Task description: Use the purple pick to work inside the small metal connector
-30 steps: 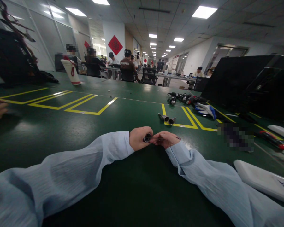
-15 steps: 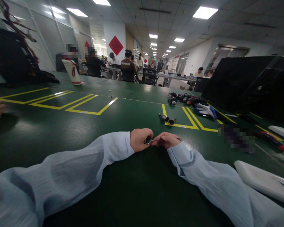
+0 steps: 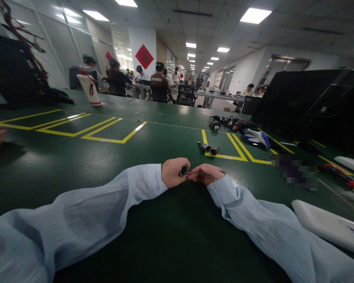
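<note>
Left hand (image 3: 173, 173) is wrapped around a metal cup (image 3: 183, 171), its round mouth facing near, its long axis mostly hidden in the fist. Just to its right, the right hand (image 3: 210, 174) has its fingers pinched on a thin rod (image 3: 196, 173) lying left to right, its left end at the cup's right rim; whether they touch, I cannot tell. The cup's inside looks dark. 2 similar cups (image 3: 206, 147) lie farther and slightly right; a paper cup (image 3: 90, 91) stands far left, contents hidden

Left hand (image 3: 173, 173): metal cylinder (image 3: 183, 171); right hand (image 3: 209, 174): thin rod (image 3: 196, 173).
</note>
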Available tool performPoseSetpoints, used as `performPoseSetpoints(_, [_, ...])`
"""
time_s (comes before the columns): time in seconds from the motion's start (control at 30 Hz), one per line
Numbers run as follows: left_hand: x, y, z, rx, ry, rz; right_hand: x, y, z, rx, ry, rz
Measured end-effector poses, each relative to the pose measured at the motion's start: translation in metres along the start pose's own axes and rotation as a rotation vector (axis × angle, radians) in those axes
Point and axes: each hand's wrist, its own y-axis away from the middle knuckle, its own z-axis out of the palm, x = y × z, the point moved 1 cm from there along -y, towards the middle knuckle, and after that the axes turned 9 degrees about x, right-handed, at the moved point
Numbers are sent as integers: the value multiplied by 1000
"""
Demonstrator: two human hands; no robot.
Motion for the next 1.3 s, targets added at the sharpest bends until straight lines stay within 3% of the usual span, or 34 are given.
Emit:
performPoseSetpoints(0.17, [4, 0, -1, -41, -46, 10, -1, 2, -2, 78, 93, -71])
performPoseSetpoints(0.33, [4, 1, -1, -83, -57, 74, 1, 0, -4, -18, 117, -67])
performPoseSetpoints(0.5, [1, 1, -1, -13, -5, 86, 1, -3, -5, -129, 2, 13])
performPoseSetpoints(0.7, [-2, 1, 1, 53, 66, 29, 0, -5, -4, -164, -54, 65])
performPoseSetpoints(0.93, [-2, 0, 1, 41, 21, -3, 0, -2, -3, -78, -57, -4])
performPoseSetpoints(1.1, [1, 1, -1, -30, -49, 37, -1, 3, 1, 57, 129, -140])
performPoseSetpoints(1.2, [2, 1, 0, -67, -101, 75, -1, 3, 3, 46, 168, -143])
performPoseSetpoints(1.3, [2, 0, 2, -79, -112, 94, 0, 0, 0, -25, 59, -55])
